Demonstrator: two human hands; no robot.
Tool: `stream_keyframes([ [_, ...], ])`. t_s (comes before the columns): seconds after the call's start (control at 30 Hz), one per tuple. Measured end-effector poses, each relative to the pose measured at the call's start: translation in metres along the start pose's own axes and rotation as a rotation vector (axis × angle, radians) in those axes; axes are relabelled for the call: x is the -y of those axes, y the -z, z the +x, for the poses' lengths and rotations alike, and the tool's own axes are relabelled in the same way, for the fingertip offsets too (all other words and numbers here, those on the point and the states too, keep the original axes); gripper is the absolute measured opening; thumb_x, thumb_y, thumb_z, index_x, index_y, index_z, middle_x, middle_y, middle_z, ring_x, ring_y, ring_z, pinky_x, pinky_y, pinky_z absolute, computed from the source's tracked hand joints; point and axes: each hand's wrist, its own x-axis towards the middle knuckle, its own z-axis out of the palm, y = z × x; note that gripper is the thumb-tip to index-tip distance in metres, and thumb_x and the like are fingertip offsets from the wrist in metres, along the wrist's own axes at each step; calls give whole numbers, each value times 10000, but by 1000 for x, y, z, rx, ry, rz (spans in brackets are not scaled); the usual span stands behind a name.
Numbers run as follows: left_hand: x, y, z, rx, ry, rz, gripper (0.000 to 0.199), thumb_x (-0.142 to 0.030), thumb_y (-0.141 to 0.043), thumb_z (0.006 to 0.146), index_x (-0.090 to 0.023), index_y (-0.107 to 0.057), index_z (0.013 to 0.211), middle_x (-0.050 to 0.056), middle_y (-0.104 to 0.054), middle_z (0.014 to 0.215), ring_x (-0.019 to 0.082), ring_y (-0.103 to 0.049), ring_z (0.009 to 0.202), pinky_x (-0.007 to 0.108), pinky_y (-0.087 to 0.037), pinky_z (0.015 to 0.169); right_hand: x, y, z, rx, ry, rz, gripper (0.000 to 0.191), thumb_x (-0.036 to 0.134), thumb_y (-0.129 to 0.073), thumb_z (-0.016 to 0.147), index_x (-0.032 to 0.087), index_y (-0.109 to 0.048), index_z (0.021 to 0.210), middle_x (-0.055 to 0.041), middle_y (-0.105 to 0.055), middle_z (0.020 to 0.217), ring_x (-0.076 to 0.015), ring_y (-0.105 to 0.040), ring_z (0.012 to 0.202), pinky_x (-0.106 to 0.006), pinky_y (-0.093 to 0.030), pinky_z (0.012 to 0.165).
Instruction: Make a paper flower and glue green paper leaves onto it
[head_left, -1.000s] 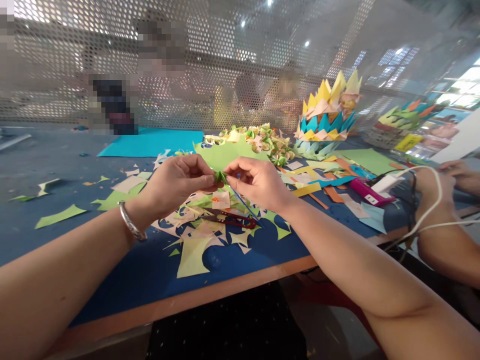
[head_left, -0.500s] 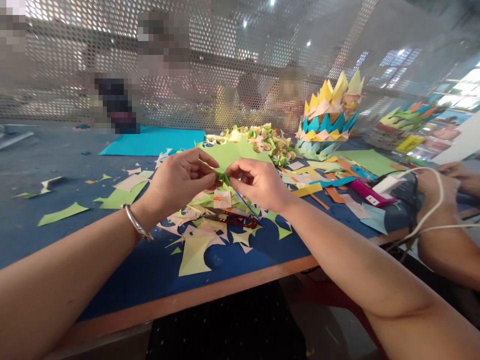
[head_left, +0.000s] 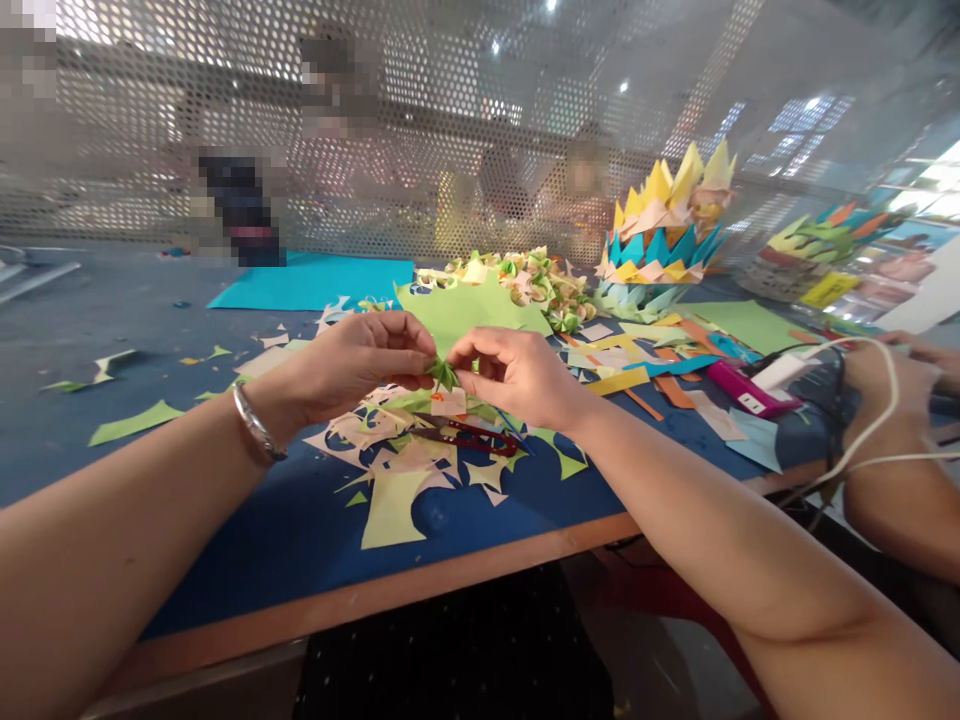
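Note:
Between my two hands is a small folded green paper flower [head_left: 444,374], its pleats fanned out. My left hand [head_left: 367,352] pinches its left side, and my right hand [head_left: 517,370] pinches the right side. Just below them lie thread snips [head_left: 476,437] with dark red handles, on a heap of paper scraps [head_left: 409,455]. A thin blue stick [head_left: 514,428] rests beside the snips, partly behind my right hand. Behind my hands is a larger green paper sheet [head_left: 472,308] with cut-out edges.
A pile of folded paper flowers [head_left: 544,285] lies at the back. Right of it stands a tiered paper model [head_left: 660,240]. A blue sheet [head_left: 315,280] lies back left. At right are a magenta power strip [head_left: 750,390], white cables [head_left: 889,400] and another person's arm [head_left: 885,430].
Both hands have come slightly lower, and my left wrist has shifted left. The green paper flower shows more fully between my fingertips. The view has shifted slightly.

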Motion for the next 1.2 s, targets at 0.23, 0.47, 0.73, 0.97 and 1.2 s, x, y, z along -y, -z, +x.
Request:
stream_keyframes([
  [0.23, -1, 3, 0, 154, 56, 11, 160, -186, -787, 673, -206, -668, 778, 4, -684, 723, 157, -647, 645, 285, -523, 626, 9, 0, -2, 118, -7, 62, 153, 135, -602, 877, 175, -627, 1022, 43, -554, 726, -62, -402, 533, -228, -333, 501],
  [0.47, -3, 3, -2, 162, 130, -67, 198, -190, -759, 721, -189, -681, 904, 41, -703, 830, 159, -652, 702, 269, -512, 637, 9, 1, -3, 157, -17, 72, 125, 117, -603, 854, 180, -608, 962, 55, -532, 699, -67, -438, 549, -231, -356, 536],
  [0.73, -2, -5, -3, 25, 50, -130, 117, -190, -745, 772, -188, -657, 849, 3, -640, 690, 109, -577, 576, 234, -432, 547, 9, 1, -2, 133, -39, 159, 110, 122, -615, 857, 181, -573, 939, 65, -479, 687, -59, -373, 548, -227, -301, 503],
  [0.97, -4, -2, -4, -126, -212, 48, 166, -247, -771, 791, -186, -627, 850, -3, -627, 770, 116, -595, 669, 253, -459, 599, -4, 1, -1, -12, -65, 169, 107, 172, -663, 888, 169, -600, 975, 20, -589, 809, -48, -390, 533, -224, -307, 484],
  [1.2, -4, -5, -7, -23, -221, 154, 378, -316, -843, 701, -208, -582, 953, 24, -663, 955, 206, -674, 928, 340, -582, 797, -3, 3, 1, -31, -116, 103, 100, 147, -658, 869, 165, -596, 946, 27, -575, 772, -57, -408, 516, -226, -337, 486],
])
